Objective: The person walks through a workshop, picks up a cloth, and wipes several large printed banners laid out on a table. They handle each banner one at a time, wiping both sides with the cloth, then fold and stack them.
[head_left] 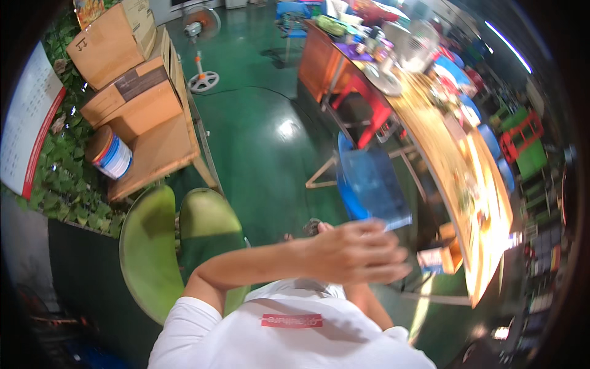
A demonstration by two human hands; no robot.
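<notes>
My left forearm reaches across in front of my white shirt [276, 338]. At its end my left hand [372, 255] is smeared by motion, its back turned up and its fingers pointing right. Nothing can be made out in it. Below it part of my right forearm [369, 304] shows, while the right hand is hidden behind the left hand and arm. A blue chair [372, 181] stands just beyond my left hand, nearer than anything else. Whether the hand touches it I cannot tell.
A long wooden table [439, 166] at the right carries a white fan [421, 46] and clutter. Under it is a red stool [365, 107]. At left stand a green chair [147, 246] and a wooden bench [160, 144] with cardboard boxes [110, 46] and a tin [114, 157]. A cable [258, 87] crosses the floor.
</notes>
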